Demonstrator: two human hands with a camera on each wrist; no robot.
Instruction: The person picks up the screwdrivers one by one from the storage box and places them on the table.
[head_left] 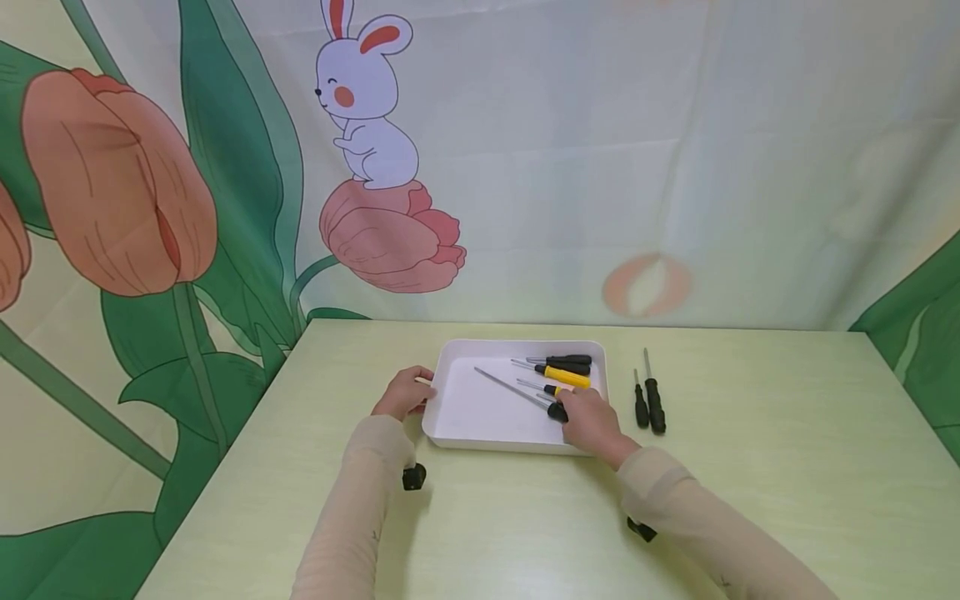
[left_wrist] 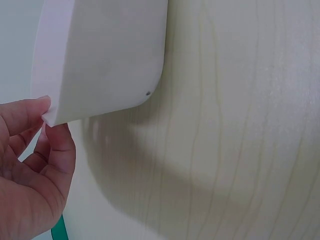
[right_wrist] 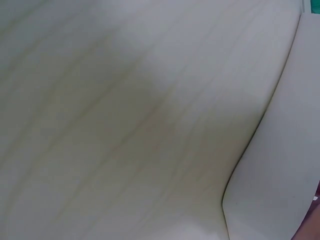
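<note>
A white tray (head_left: 480, 417) lies on the table with several screwdrivers inside. My left hand (head_left: 405, 392) pinches the tray's left rim between thumb and fingers, as the left wrist view also shows (left_wrist: 37, 165). Inside the tray's right part, my right hand (head_left: 590, 425) grips a long-shafted screwdriver (head_left: 557, 412) by its black handle, which the fingers mostly cover. Partly under the same fingers is a yellow-and-black screwdriver (head_left: 552, 389). Behind them lie a yellow-handled screwdriver (head_left: 567, 377) and black-handled screwdrivers (head_left: 573, 360). The right wrist view shows mostly table and the tray's outer wall (right_wrist: 275, 170).
To the right of the tray, a short black screwdriver (head_left: 641, 410) and a longer black screwdriver (head_left: 655, 408) lie side by side, shafts pointing away. The pale wood-grain table (head_left: 780, 467) ends at a printed curtain (head_left: 540, 167) with a rabbit and tulips.
</note>
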